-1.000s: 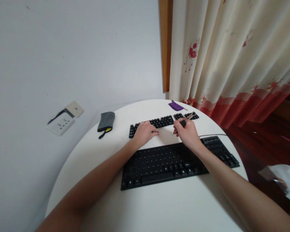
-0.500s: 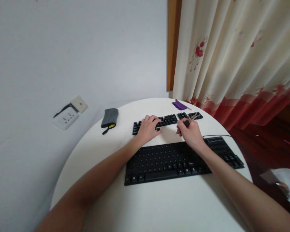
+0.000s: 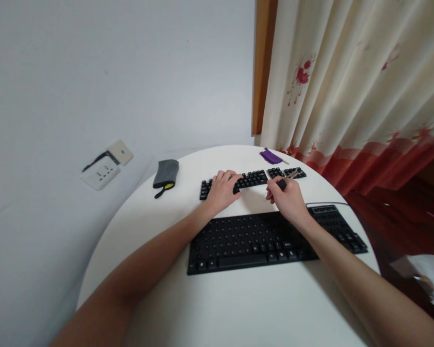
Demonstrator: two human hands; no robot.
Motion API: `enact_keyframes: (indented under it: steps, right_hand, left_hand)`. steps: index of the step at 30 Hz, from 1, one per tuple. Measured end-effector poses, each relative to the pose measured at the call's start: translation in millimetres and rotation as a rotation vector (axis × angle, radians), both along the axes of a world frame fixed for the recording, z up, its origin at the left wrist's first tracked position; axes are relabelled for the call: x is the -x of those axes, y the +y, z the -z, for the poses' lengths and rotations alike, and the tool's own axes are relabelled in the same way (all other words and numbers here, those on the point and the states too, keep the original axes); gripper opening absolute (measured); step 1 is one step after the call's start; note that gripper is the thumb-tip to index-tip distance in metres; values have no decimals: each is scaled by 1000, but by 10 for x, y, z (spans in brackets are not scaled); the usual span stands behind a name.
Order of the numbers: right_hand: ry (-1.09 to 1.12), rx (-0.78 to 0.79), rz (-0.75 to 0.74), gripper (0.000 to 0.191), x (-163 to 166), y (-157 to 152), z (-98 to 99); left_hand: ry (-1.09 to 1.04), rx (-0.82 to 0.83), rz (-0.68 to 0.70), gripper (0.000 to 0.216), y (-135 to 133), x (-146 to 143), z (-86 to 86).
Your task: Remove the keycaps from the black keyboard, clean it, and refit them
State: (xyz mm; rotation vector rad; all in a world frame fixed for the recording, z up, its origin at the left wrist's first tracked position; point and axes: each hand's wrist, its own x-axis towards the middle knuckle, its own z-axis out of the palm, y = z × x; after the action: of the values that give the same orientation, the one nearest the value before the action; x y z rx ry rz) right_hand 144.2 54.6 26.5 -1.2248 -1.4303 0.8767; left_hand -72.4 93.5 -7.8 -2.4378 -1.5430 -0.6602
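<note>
A black keyboard (image 3: 260, 238) lies on the round white table (image 3: 238, 308) in front of me. Behind it runs a row of loose black keycaps (image 3: 255, 178), with a smaller group (image 3: 287, 172) to its right. My left hand (image 3: 222, 190) rests on the keycap row, its fingers curled over the caps with one pinched at the fingertips. My right hand (image 3: 287, 197) is closed round a keycap puller (image 3: 282, 183) with a black handle, just behind the keyboard's upper edge.
A grey pouch with a yellow patch (image 3: 165, 174) lies at the table's far left. A purple tool (image 3: 271, 156) sits at the far edge by the curtain (image 3: 347, 96). A cable (image 3: 325, 203) leaves the keyboard's right end. Wall sockets (image 3: 101, 171) are at left.
My left hand has moved forward from the table surface onto the keycap row. My right hand keeps its grip on the puller and has barely shifted. The view has drifted slightly.
</note>
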Motion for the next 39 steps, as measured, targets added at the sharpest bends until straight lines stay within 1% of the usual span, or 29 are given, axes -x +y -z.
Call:
enact_keyframes:
  steps: [13, 16, 18, 19, 21, 22, 24, 26, 28, 34, 37, 39]
  right_hand:
    - [-5, 6, -19, 28, 0, -5, -13]
    - [4, 9, -66, 35, -1, -23, -20]
    - [-12, -6, -154, 45, -8, -53, -43]
    - [-48, -33, -211, 48, -12, -75, -63]
    - [-170, -103, -347, 50, -18, -137, -120]
    - [-236, -132, -428, 47, -20, -174, -151]
    - [-331, -138, -608, 37, -19, -248, -202]
    - [-384, -91, -767, 25, -20, -304, -222]
    - [-430, -37, -852, 18, -31, -331, -210]
    - [-445, 80, -964, 15, -81, -323, -145]
    - [-454, 109, -1023, 13, -78, -358, -154]
    - [-488, 97, -1045, 11, -67, -405, -174]
  left_hand:
    - [-8, -2, 0, 52, -19, -1, 2]
    - [-36, -5, 9, 48, -16, -3, -10]
    - [-80, -17, 33, 40, -10, -4, -28]
    - [-104, -21, 66, 34, -6, -6, -37]
    - [-134, -9, 191, 20, 1, -11, -51]
    - [-128, 11, 273, 17, 3, -16, -53]
    - [-82, 66, 425, 19, 2, -28, -45]
    - [-26, 116, 511, 21, -2, -37, -28]
    - [5, 141, 526, 21, -5, -40, -8]
    - [32, 170, 479, 20, -4, -35, 12]
    - [29, 175, 492, 20, -15, -38, 6]
    - [22, 175, 497, 20, -23, -39, 2]
